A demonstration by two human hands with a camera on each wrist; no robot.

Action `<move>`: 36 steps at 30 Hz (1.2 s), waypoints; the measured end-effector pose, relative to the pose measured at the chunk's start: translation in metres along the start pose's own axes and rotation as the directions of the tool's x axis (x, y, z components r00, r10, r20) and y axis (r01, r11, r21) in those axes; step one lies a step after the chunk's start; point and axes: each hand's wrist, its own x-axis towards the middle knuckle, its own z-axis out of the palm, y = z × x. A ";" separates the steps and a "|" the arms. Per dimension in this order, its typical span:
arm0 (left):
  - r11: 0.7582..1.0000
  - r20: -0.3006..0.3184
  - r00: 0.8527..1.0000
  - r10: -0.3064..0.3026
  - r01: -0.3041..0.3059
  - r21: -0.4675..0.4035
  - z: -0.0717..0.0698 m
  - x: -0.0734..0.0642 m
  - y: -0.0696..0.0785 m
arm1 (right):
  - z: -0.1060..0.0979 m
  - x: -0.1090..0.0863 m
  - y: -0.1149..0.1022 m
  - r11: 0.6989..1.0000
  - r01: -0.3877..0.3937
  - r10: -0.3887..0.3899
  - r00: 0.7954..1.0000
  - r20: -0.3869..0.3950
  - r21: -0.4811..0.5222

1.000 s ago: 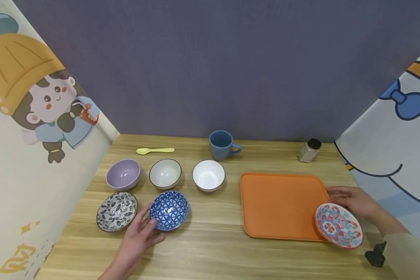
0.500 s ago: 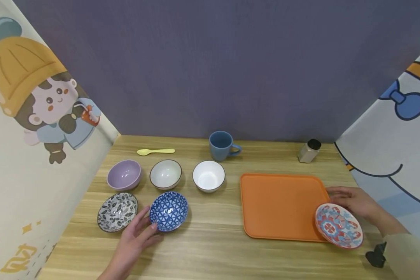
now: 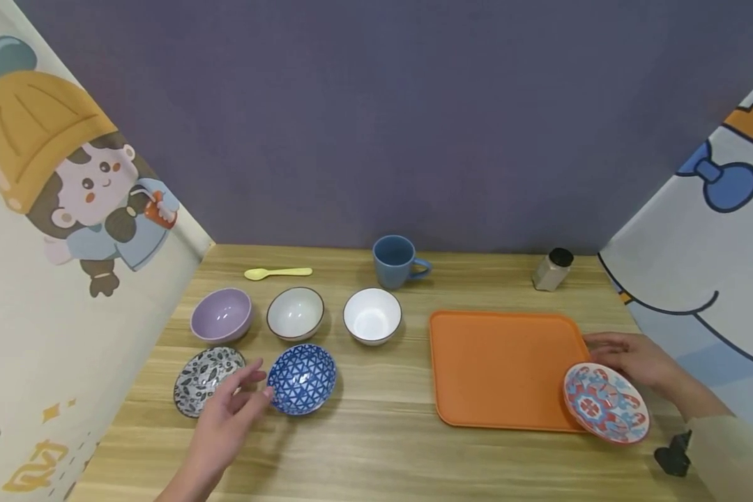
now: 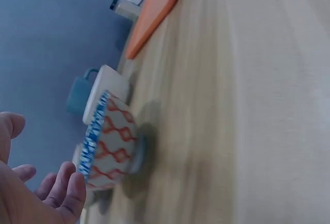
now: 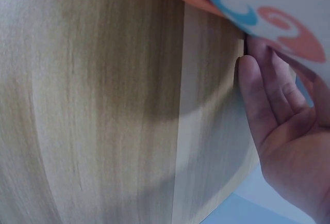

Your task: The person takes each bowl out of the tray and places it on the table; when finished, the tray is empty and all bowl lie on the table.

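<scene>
My left hand (image 3: 229, 415) hovers just left of the blue triangle-patterned bowl (image 3: 302, 380), fingers loosely spread. In the left wrist view a gap shows between the fingers and this bowl (image 4: 114, 144), whose outside has red markings. Part of the black-and-white leaf-patterned bowl (image 3: 203, 380) lies behind that hand. At the right, my right hand (image 3: 634, 359) reaches its fairly straight fingers to the right edge of the orange tray (image 3: 502, 369). The red-and-blue patterned bowl (image 3: 606, 403) overlaps the tray's near right corner and hides some fingertips in the right wrist view; contact cannot be told.
A purple bowl (image 3: 222, 315), a dark-rimmed grey-white bowl (image 3: 295, 313) and a white bowl (image 3: 372, 315) stand in a row. Behind them are a yellow spoon (image 3: 279, 273) and a blue mug (image 3: 393, 261). A black-lidded jar (image 3: 552, 270) stands beyond the tray, near the back wall.
My left hand has come off the blue bowl's rim and moved left, over the leaf-patterned bowl's edge. The right hand, the tray and the bowls stay where they were.
</scene>
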 end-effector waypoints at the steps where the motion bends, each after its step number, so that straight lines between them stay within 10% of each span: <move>1: 1.000 0.006 1.000 0.016 -0.016 -0.006 0.000 0.002 0.004 | 0.000 0.000 0.000 1.000 0.004 -0.004 1.000 -0.004 0.000; 13: 0.989 0.277 0.959 0.060 -0.020 -0.143 0.060 0.036 0.053 | 0.001 -0.004 -0.004 1.000 0.021 -0.020 1.000 -0.017 0.014; 23: 0.980 0.544 0.824 0.161 -0.067 -0.188 0.144 0.076 0.097 | -0.002 -0.005 -0.005 1.000 0.015 -0.016 1.000 -0.021 -0.005; 36: 0.975 0.727 0.682 0.076 0.101 -0.196 0.244 0.094 0.102 | 0.000 -0.001 -0.006 0.999 0.015 -0.016 0.999 -0.031 -0.052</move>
